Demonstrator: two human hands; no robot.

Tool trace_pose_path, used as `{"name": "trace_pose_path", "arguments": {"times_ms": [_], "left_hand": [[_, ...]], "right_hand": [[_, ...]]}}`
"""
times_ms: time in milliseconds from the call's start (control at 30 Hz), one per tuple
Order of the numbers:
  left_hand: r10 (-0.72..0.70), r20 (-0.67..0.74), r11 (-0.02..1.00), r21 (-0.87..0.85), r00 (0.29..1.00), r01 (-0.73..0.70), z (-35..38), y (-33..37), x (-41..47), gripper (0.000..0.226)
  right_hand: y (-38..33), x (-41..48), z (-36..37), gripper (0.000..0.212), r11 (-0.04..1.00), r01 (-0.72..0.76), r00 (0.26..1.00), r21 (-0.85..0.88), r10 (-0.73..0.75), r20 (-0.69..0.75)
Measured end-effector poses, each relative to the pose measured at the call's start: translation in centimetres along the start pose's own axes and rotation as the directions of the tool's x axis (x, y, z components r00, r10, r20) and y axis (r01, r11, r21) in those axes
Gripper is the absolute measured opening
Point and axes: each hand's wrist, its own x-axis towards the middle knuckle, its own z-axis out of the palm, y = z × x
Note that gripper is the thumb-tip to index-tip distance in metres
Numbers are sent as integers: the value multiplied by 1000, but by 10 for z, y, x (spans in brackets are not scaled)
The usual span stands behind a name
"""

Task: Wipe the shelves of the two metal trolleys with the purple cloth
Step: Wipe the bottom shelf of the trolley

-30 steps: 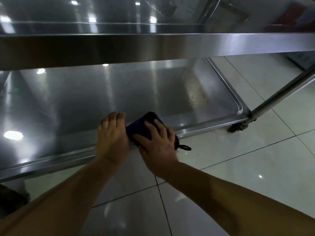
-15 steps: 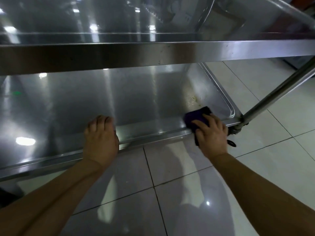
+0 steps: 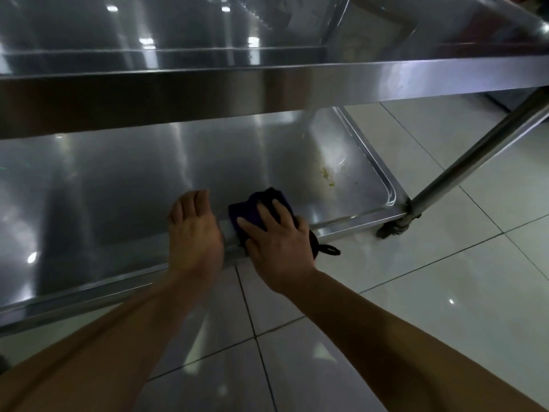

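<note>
The right hand (image 3: 279, 245) presses flat on the purple cloth (image 3: 261, 208), fingers spread across the top of it, holding it down against the front rim of the lower shelf (image 3: 118, 185) of the metal trolley (image 3: 297, 81). The cloth is folded into a thick pad that straddles the raised lip, part on the shelf surface and part over the edge; a small dark loop (image 3: 328, 249) sticks out from under the heel of the hand, over the tiled floor (image 3: 430, 292). The left hand (image 3: 194, 233) rests just beside it to the left, palm down on the same rim with the fingers close together and curled slightly over onto the shelf, holding nothing. Near the shelf's right front corner there is a patch of yellowish specks (image 3: 326, 176) (apart from the cloth, to its right). The upper shelf (image 3: 208, 28) crosses the view above, and a slanting tubular leg (image 3: 475, 153) meets the lower corner by a caster (image 3: 392, 230).
</note>
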Motion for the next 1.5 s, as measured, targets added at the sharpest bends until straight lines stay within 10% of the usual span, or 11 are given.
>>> {"name": "trace_pose_path", "arguments": {"times_ms": [233,600,767,933,1067,1267,1500], "left_hand": [[43,-49,998,48,998,-40,1,4,4,43],[53,-102,995,84,993,-45,4,-1,2,39],[-33,-163,999,25,986,38,1,-3,4,70],[-77,-221,991,-123,972,51,-6,-2,-1,73],[-145,-141,973,-198,979,115,-5,-6,-3,55],[158,56,987,-10,986,-158,-3,-3,2,57],[476,277,868,2,834,-496,-1,-1,2,86]], "right_hand": [[71,56,1,65,991,14,971,-131,17,237],[160,71,-10,53,905,-409,877,-118,426,224],[82,73,-3,54,989,-116,980,-93,129,151],[5,90,8,53,959,282,930,-7,-272,247],[7,110,7,52,949,314,914,36,-312,258],[73,138,5,54,995,51,975,85,-68,211],[157,160,-5,55,971,-239,959,-7,237,154]]}}
